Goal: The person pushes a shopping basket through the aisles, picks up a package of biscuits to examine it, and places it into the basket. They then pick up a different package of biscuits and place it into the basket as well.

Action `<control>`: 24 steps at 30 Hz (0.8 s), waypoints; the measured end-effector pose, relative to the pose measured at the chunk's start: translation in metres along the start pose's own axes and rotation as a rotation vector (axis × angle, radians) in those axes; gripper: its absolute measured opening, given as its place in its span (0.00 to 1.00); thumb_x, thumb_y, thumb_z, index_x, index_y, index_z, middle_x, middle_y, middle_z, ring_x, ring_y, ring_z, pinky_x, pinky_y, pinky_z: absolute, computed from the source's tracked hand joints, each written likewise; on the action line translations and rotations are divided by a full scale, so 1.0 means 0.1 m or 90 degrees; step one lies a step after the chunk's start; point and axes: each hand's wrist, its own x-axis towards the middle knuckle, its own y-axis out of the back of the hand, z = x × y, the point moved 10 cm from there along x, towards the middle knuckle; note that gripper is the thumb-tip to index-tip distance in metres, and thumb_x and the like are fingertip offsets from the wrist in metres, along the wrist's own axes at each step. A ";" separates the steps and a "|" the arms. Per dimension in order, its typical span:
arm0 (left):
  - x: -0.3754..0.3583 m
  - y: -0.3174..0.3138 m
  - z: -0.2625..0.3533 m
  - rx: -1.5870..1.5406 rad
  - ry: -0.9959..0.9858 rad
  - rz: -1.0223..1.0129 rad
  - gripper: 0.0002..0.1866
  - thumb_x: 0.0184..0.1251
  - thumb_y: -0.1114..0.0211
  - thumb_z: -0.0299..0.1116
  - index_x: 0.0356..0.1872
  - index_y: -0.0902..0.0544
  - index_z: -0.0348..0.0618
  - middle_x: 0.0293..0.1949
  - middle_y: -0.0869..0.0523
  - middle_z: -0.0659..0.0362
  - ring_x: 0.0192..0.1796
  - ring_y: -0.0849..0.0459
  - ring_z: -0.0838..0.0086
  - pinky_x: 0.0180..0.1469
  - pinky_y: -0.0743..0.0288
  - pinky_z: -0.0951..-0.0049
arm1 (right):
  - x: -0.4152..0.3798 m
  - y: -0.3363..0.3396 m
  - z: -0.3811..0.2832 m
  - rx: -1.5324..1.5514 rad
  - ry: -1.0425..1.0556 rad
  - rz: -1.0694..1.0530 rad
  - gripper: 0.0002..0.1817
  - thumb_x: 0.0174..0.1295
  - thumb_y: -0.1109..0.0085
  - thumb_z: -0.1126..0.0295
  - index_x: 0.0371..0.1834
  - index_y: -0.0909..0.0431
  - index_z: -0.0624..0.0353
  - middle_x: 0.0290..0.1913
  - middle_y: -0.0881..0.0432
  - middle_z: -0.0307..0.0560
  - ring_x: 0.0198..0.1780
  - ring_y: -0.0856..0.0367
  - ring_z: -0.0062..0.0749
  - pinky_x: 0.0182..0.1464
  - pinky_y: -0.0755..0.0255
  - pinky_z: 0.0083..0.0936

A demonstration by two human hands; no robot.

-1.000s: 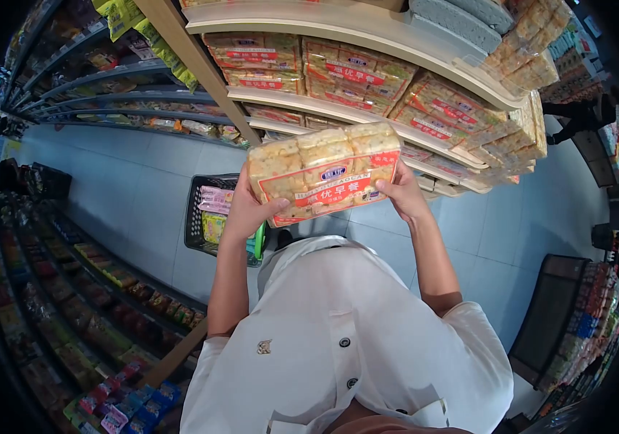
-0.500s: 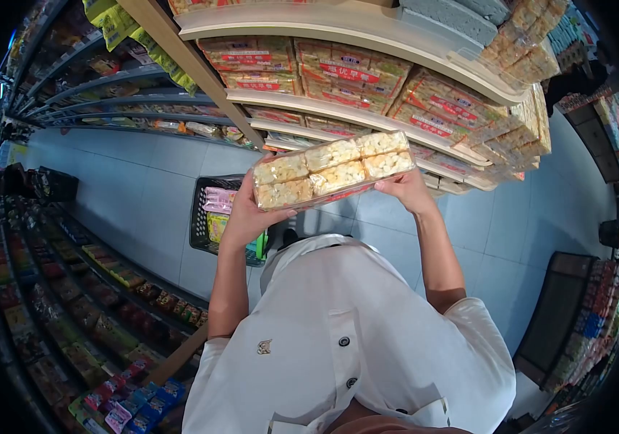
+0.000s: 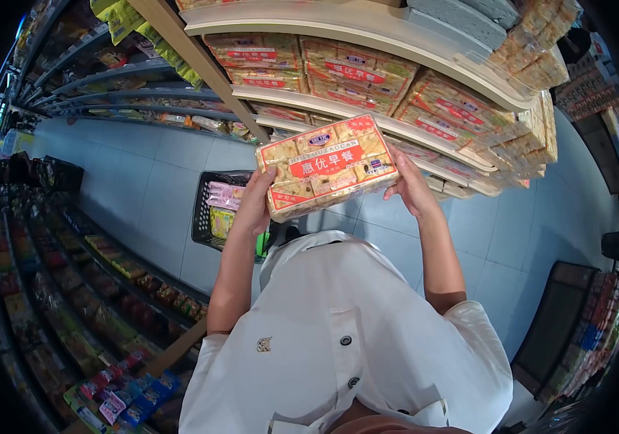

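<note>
Between my two hands is a clear-wrapped pastry package with a red printed label facing up, in front of my waist. My left hand grips its left end, thumb on the top face. At the right end my right hand is closed around the edge, some fingers hidden behind the package. Beneath my left forearm a black shopping basket stands on the floor, with a pink pack and a yellow pack inside.
Shelves ahead hold stacks of similar pastry packages, with a pale shelf edge along them. Snack racks line the left. Tiled floor runs between. A dark panelled stand with goods is at the right.
The package has been turned over: its pastry-filled side faced up before, and its red printed label does now. Both hands have shifted their grip at its ends.
</note>
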 end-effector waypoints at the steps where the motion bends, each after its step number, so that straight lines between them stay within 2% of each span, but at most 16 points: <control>1: 0.02 0.01 -0.02 -0.001 -0.001 0.002 0.26 0.78 0.43 0.42 0.68 0.33 0.37 0.61 0.20 0.50 0.60 0.17 0.68 0.61 0.19 0.65 | 0.01 -0.01 0.00 0.000 0.000 -0.002 0.38 0.75 0.56 0.42 0.78 0.42 0.59 0.60 0.22 0.45 0.50 0.19 0.23 0.26 0.20 0.21; 3: 0.05 0.04 -0.11 -0.041 0.013 -0.002 0.25 0.78 0.43 0.43 0.67 0.31 0.37 0.61 0.19 0.49 0.61 0.17 0.66 0.61 0.20 0.65 | 0.03 0.00 0.00 -0.016 0.007 0.010 0.40 0.75 0.59 0.39 0.78 0.42 0.59 0.61 0.22 0.45 0.51 0.19 0.23 0.30 0.19 0.22; 7: 0.04 0.07 -0.20 -0.070 0.049 0.019 0.27 0.78 0.43 0.44 0.68 0.32 0.36 0.62 0.20 0.48 0.61 0.17 0.65 0.63 0.21 0.65 | 0.06 0.02 0.05 0.012 -0.003 0.001 0.42 0.73 0.60 0.36 0.78 0.42 0.59 0.62 0.22 0.47 0.50 0.19 0.25 0.32 0.20 0.22; 10: 0.01 0.03 -0.31 -0.123 0.073 0.014 0.30 0.77 0.44 0.47 0.69 0.32 0.37 0.64 0.21 0.47 0.62 0.17 0.64 0.64 0.22 0.63 | 0.08 0.05 0.09 0.001 -0.015 0.023 0.42 0.74 0.64 0.34 0.76 0.39 0.59 0.61 0.21 0.44 0.52 0.19 0.25 0.33 0.19 0.23; 13: 0.00 0.02 -0.48 -0.148 0.118 0.016 0.32 0.76 0.43 0.51 0.70 0.32 0.38 0.66 0.22 0.48 0.63 0.18 0.61 0.65 0.23 0.58 | 0.11 0.06 0.11 0.008 -0.014 0.028 0.41 0.74 0.65 0.35 0.74 0.36 0.59 0.56 0.18 0.43 0.48 0.17 0.24 0.33 0.19 0.23; 15: -0.04 0.03 -0.59 -0.166 0.157 0.031 0.32 0.75 0.44 0.53 0.70 0.31 0.40 0.66 0.22 0.50 0.64 0.19 0.60 0.65 0.23 0.56 | 0.12 0.05 0.11 0.010 -0.014 0.034 0.39 0.75 0.65 0.36 0.70 0.32 0.60 0.49 0.16 0.43 0.42 0.16 0.25 0.33 0.19 0.23; 16: -0.04 0.03 -0.63 -0.166 0.158 0.033 0.32 0.75 0.44 0.53 0.70 0.31 0.40 0.66 0.22 0.50 0.64 0.19 0.60 0.65 0.23 0.56 | 0.11 0.05 0.11 0.011 -0.016 0.033 0.39 0.75 0.65 0.36 0.70 0.32 0.60 0.49 0.16 0.43 0.42 0.16 0.25 0.33 0.19 0.23; 18: -0.06 0.00 -0.69 -0.173 0.161 0.009 0.33 0.75 0.46 0.55 0.71 0.31 0.42 0.67 0.22 0.51 0.64 0.19 0.60 0.65 0.24 0.55 | 0.11 0.03 0.10 0.009 -0.016 0.028 0.41 0.73 0.62 0.33 0.68 0.30 0.62 0.43 0.15 0.46 0.35 0.15 0.24 0.32 0.20 0.19; 19: -0.07 0.00 -0.70 -0.173 0.160 0.012 0.33 0.75 0.46 0.55 0.71 0.31 0.42 0.67 0.22 0.51 0.64 0.19 0.60 0.65 0.24 0.55 | 0.11 0.02 0.09 0.010 -0.017 0.026 0.41 0.73 0.62 0.33 0.68 0.30 0.62 0.43 0.15 0.46 0.35 0.15 0.24 0.32 0.20 0.19; 21: -0.09 -0.04 -0.71 -0.201 0.153 -0.003 0.32 0.76 0.45 0.54 0.70 0.31 0.42 0.65 0.21 0.51 0.64 0.19 0.62 0.65 0.23 0.57 | 0.10 0.02 0.09 0.010 -0.020 0.031 0.38 0.73 0.62 0.34 0.61 0.26 0.61 0.39 0.14 0.45 0.33 0.15 0.23 0.31 0.20 0.18; 24: -0.13 -0.05 -0.73 -0.207 0.152 0.006 0.31 0.76 0.45 0.54 0.70 0.31 0.42 0.65 0.21 0.51 0.63 0.18 0.62 0.64 0.23 0.58 | 0.11 0.03 0.14 0.018 -0.028 0.022 0.37 0.73 0.61 0.35 0.59 0.25 0.61 0.38 0.15 0.45 0.32 0.15 0.24 0.31 0.19 0.18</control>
